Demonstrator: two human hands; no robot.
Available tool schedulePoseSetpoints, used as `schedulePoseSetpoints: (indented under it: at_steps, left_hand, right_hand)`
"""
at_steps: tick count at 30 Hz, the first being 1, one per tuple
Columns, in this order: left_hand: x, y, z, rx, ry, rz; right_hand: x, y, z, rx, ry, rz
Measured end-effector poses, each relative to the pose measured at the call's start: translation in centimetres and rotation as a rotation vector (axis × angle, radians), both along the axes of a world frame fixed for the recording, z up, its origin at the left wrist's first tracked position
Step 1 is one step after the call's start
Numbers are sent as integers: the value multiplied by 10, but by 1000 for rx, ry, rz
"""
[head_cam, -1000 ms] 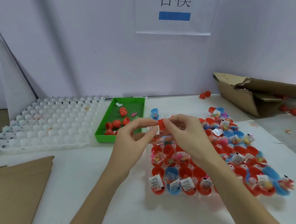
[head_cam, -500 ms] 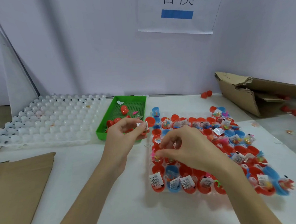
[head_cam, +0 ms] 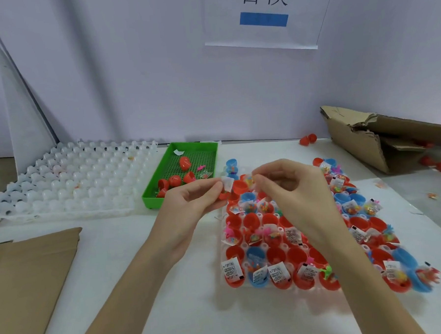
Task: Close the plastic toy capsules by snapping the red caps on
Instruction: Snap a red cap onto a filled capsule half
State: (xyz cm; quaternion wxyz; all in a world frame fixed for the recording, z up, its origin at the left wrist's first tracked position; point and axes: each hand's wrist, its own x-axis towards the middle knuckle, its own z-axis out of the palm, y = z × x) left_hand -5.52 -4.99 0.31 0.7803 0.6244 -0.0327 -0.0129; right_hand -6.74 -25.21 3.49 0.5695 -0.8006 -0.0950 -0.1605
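A clear tray [head_cam: 222,246] on the table holds several red and blue capsule halves [head_cam: 275,256], many with small toys and white paper labels in them. My left hand [head_cam: 190,204] is raised over the tray's far left corner and pinches a red capsule half [head_cam: 223,196] with a white label [head_cam: 226,184] at its fingertips. My right hand [head_cam: 294,188] hovers just to its right, and its thumb and forefinger pinch a small toy packet [head_cam: 250,179]. The two hands' fingertips are close together but apart.
A green tray [head_cam: 195,149] with a few closed red capsules [head_cam: 184,163] lies behind the left hand. An empty white moulded tray [head_cam: 74,179] sits at left, a cardboard sheet [head_cam: 28,279] at lower left, and a torn cardboard box [head_cam: 379,138] with loose red caps [head_cam: 308,139] at right.
My right hand dipped to the capsule tray, then rose again toward my left hand with a small toy packet pinched. My left hand kept its hold and shifted slightly right.
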Motion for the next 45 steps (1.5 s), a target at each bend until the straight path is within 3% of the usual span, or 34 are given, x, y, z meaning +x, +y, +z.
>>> schedulePoseSetpoints:
  at_steps: [3, 8, 20, 28, 34, 39, 45]
  left_hand:
    - [-2, -3, 0, 78, -26, -50]
    - [-4, -6, 0, 163, -69, -44]
    - [-7, -13, -2, 174, -116, -36]
    - [-9, -19, -5, 267, -249, 49]
    - [-7, -21, -9, 242, -174, 101]
    - [0, -10, -6, 143, -88, 172]
    - [4, 3, -4, 137, -79, 289]
  right_hand:
    - [0, 5, -3, 71, -2, -40]
    - [0, 12, -8, -22, -45, -86]
    - [1, 16, -14, -128, -66, -54]
    - [2, 19, -18, -181, -53, -45]
    - [1, 23, -20, -185, -38, -14]
    - [0, 23, -12, -122, -146, -3]
    - [2, 19, -21, -540, 1, 60]
